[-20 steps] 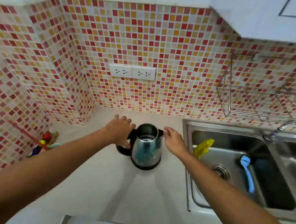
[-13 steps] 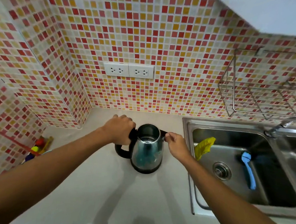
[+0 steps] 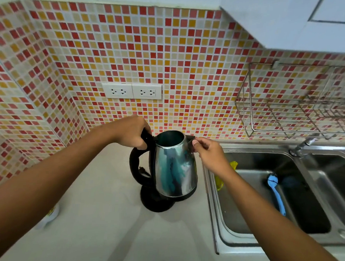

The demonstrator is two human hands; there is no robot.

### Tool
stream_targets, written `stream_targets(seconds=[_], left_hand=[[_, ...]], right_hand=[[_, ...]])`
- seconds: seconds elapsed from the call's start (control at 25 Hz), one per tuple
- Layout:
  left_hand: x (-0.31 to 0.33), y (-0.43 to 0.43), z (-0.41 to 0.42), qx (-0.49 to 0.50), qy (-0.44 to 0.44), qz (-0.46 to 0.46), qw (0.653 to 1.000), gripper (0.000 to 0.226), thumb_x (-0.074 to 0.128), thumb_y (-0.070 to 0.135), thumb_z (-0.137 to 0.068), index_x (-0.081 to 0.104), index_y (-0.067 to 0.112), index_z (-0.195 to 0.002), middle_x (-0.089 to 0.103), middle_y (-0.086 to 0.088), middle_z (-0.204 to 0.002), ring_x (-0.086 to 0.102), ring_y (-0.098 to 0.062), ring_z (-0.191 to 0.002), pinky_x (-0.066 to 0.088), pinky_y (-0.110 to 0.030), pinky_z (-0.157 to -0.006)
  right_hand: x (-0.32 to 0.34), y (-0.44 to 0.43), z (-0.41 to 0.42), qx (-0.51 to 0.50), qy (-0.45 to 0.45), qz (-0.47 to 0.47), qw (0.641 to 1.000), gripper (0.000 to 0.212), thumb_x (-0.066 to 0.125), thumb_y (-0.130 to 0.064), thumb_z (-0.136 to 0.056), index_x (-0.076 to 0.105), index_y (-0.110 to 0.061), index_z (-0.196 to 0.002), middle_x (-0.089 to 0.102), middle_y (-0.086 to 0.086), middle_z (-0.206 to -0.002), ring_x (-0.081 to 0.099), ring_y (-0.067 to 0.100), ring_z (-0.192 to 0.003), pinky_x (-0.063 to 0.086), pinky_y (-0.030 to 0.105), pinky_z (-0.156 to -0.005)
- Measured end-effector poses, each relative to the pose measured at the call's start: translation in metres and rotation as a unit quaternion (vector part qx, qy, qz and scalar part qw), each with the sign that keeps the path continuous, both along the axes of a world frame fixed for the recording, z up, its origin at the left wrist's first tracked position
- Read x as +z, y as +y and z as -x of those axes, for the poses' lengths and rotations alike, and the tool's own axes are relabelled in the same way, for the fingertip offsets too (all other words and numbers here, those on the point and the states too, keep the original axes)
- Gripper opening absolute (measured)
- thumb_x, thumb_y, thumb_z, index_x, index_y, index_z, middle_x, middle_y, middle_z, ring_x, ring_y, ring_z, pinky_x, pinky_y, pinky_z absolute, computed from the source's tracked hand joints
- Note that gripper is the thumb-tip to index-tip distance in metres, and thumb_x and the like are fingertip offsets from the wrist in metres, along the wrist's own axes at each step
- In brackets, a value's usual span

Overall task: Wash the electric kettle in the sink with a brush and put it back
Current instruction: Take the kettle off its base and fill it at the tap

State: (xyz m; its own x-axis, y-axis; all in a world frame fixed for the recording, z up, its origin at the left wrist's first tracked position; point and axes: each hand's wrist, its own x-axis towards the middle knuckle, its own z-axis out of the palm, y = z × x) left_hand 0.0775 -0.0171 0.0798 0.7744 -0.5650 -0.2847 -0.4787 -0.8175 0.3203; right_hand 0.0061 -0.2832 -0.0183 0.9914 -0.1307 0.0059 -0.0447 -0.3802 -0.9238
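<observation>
A steel electric kettle (image 3: pixel 175 169) with a black handle hangs tilted just above its round black base (image 3: pixel 155 202) on the pale counter. Its lid is off and the mouth is open. My left hand (image 3: pixel 131 133) grips the top of the black handle. My right hand (image 3: pixel 206 152) pinches the spout rim on the kettle's right side. A blue-handled brush (image 3: pixel 277 193) lies in the steel sink (image 3: pixel 242 233) to the right.
A yellow cloth (image 3: pixel 219 181) hangs inside the sink's left wall. The tap (image 3: pixel 302 146) stands at the sink's back edge under a wire rack (image 3: pixel 289 113) on the tiled wall. Two sockets (image 3: pixel 131 91) sit above the counter. A white bottle (image 3: pixel 50 216) shows under my left arm.
My right hand closed onto the spout rim. Both hands lifted the kettle off its base and tipped it toward the right, so the base now shows beneath it.
</observation>
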Motion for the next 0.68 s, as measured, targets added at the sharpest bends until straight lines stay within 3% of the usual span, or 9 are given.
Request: stream_targets(seconds=[0.12, 0.24, 0.36, 0.48, 0.68], left_hand=[[0.005, -0.031, 0.007, -0.019, -0.002, -0.014, 1.000, 0.029, 0.074, 0.028, -0.065, 0.075, 0.021, -0.093, 0.070, 0.003, -0.075, 0.066, -0.018, -0.069, 0.058, -0.039, -0.061], [0.002, -0.077, 0.020, -0.047, -0.034, -0.053, 0.997, 0.027, 0.071, 0.035, -0.064, 0.074, 0.021, -0.087, 0.068, 0.000, -0.071, 0.064, -0.020, -0.065, 0.058, -0.043, -0.058], [-0.003, -0.144, 0.036, -0.080, -0.070, -0.104, 0.989, 0.027, 0.070, 0.037, -0.068, 0.066, 0.018, -0.086, 0.061, 0.000, -0.074, 0.060, -0.020, -0.069, 0.053, -0.036, -0.056], [-0.008, -0.204, 0.046, -0.093, -0.082, -0.126, 0.984, 0.024, 0.070, 0.036, -0.070, 0.057, 0.019, -0.080, 0.055, 0.001, -0.072, 0.056, -0.019, -0.065, 0.042, -0.030, -0.052], [-0.043, -0.319, 0.057, -0.075, -0.063, -0.107, 0.989, 0.024, 0.070, 0.035, -0.068, 0.066, 0.017, -0.083, 0.061, 0.000, -0.073, 0.060, -0.019, -0.067, 0.046, -0.029, -0.055]], right_hand=[[-0.002, -0.029, 0.014, -0.017, 0.011, -0.011, 1.000, 0.022, 0.057, -0.025, -0.097, 0.071, -0.011, -0.108, 0.074, 0.001, -0.098, 0.068, 0.011, -0.091, 0.054, 0.026, -0.088], [-0.016, -0.067, 0.034, -0.036, 0.036, -0.040, 0.998, 0.025, 0.058, -0.027, -0.096, 0.069, -0.012, -0.112, 0.074, 0.000, -0.101, 0.069, 0.015, -0.096, 0.055, 0.037, -0.093], [-0.033, -0.119, 0.058, -0.039, 0.052, -0.057, 0.996, 0.018, 0.057, -0.027, -0.097, 0.069, -0.021, -0.109, 0.074, -0.006, -0.101, 0.069, 0.012, -0.098, 0.055, 0.038, -0.094], [-0.041, -0.169, 0.073, -0.048, 0.051, -0.087, 0.994, 0.015, 0.057, -0.024, -0.096, 0.066, -0.037, -0.097, 0.074, -0.013, -0.095, 0.068, 0.010, -0.100, 0.056, 0.034, -0.088], [-0.066, -0.290, 0.080, -0.059, 0.063, -0.106, 0.991, 0.014, 0.057, -0.021, -0.097, 0.065, -0.031, -0.101, 0.071, -0.002, -0.101, 0.068, 0.016, -0.099, 0.059, 0.032, -0.078]])
